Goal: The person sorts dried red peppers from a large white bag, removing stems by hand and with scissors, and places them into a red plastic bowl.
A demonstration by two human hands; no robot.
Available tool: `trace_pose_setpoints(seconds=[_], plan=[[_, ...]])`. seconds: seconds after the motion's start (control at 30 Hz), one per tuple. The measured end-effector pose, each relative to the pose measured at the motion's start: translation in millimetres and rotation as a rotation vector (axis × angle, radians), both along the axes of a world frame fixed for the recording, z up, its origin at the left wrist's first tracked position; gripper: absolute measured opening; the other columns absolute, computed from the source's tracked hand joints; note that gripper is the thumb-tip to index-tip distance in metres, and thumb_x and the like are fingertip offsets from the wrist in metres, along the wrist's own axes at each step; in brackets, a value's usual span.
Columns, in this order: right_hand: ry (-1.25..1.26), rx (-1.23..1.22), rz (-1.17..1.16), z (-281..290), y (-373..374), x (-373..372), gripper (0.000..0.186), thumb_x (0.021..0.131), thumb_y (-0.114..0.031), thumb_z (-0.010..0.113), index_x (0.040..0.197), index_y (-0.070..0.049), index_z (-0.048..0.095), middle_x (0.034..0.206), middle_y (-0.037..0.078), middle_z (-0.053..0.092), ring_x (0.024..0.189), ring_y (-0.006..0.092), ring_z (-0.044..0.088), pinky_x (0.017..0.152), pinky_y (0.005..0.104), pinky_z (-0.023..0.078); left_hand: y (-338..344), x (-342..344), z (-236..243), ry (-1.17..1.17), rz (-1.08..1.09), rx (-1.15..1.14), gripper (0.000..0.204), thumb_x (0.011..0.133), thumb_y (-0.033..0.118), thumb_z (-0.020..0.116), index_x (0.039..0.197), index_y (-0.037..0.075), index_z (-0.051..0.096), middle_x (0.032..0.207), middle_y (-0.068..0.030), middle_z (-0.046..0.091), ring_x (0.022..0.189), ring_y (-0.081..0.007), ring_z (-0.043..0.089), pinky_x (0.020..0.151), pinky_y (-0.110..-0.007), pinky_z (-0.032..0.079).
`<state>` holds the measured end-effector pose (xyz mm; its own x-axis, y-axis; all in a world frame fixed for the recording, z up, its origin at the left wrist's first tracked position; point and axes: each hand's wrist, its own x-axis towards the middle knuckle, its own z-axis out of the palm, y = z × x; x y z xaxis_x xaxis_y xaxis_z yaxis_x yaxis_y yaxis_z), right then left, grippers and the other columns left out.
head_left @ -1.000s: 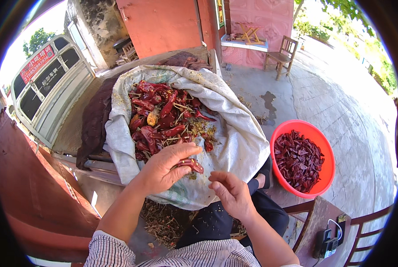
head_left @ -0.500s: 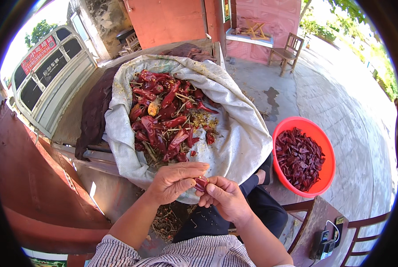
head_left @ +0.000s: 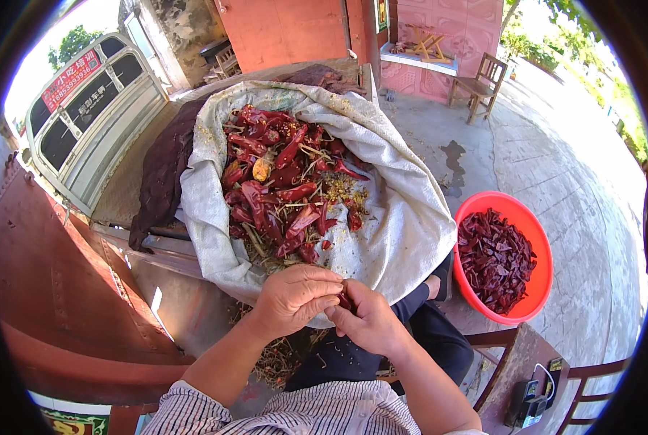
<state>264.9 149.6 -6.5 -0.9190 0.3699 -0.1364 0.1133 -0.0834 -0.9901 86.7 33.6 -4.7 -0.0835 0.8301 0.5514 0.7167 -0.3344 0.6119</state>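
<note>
Between my two hands, above my lap, is a dark red dried chili pepper (head_left: 348,299), mostly covered by the fingers. My left hand (head_left: 295,296) pinches it from one side, its fingers together against the thumb. From the other side my right hand (head_left: 367,317) closes on it with thumb and bent fingers. Just beyond them a white woven sack (head_left: 411,225) lies rolled open. Whole dried red chilies (head_left: 288,177), stems and yellow seeds (head_left: 344,190) fill its left and middle part. To the right a red plastic basin (head_left: 541,250) holds dark red chili pieces (head_left: 494,261).
The sack rests on a truck bed (head_left: 150,239) with a dark cloth (head_left: 166,170) beside it. A wooden chair (head_left: 476,85) stands far right. At the lower right, a wooden seat (head_left: 516,377) carries a black device with a white cable. Debris (head_left: 277,362) lies on the ground below.
My right hand has turned inward over the chili, so less of it shows. The hands have come closer together. The whole view has shifted slightly.
</note>
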Motion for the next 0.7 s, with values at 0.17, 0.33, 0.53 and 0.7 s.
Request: trace_pose_setpoints(seconds=[0.17, 0.33, 0.53, 0.7], plan=[[0.179, 0.148, -0.020, -15, 2, 3, 0.015, 0.106, -0.017, 0.068, 0.105, -0.003, 0.067, 0.077, 0.003, 0.061, 0.067, 0.0108, 0.056, 0.062, 0.0302, 0.050, 6, 8, -9, -0.268, -0.037, 0.012, 0.019, 0.099, 0.016, 0.075, 0.103, -0.003, 0.077, 0.113, -0.0182, 0.078, 0.105, -0.0288, 0.076, 0.093, -0.040, 0.061], [0.311, 0.122, -0.017, -21, 2, 0, 0.017, 0.106, -0.019, 0.068, 0.102, -0.003, 0.069, 0.074, 0.001, 0.061, 0.065, 0.0112, 0.056, 0.061, 0.0295, 0.051, 0, 27, -24, -0.923, -0.064, -0.057, 0.022, 0.102, 0.019, 0.072, 0.104, -0.003, 0.077, 0.119, -0.0200, 0.076, 0.113, -0.0305, 0.073, 0.102, -0.043, 0.057], [0.347, 0.174, -0.050, -19, -1, 5, 0.018, 0.106, -0.021, 0.067, 0.103, -0.003, 0.071, 0.075, 0.003, 0.063, 0.065, 0.0114, 0.063, 0.060, 0.0284, 0.054, -2, 38, -27, -1.261, -0.110, -0.121, 0.024, 0.103, 0.020, 0.071, 0.105, -0.003, 0.077, 0.122, -0.0214, 0.075, 0.113, -0.0288, 0.072, 0.100, -0.043, 0.058], [0.333, 0.227, -0.070, -23, -2, 11, 0.018, 0.106, -0.019, 0.068, 0.102, -0.001, 0.070, 0.078, 0.006, 0.066, 0.063, 0.0129, 0.066, 0.059, 0.0284, 0.055, -2, 39, -22, -1.429, -0.152, -0.227, 0.024, 0.102, 0.022, 0.072, 0.104, -0.002, 0.077, 0.123, -0.0221, 0.075, 0.114, -0.0302, 0.072, 0.101, -0.044, 0.058]])
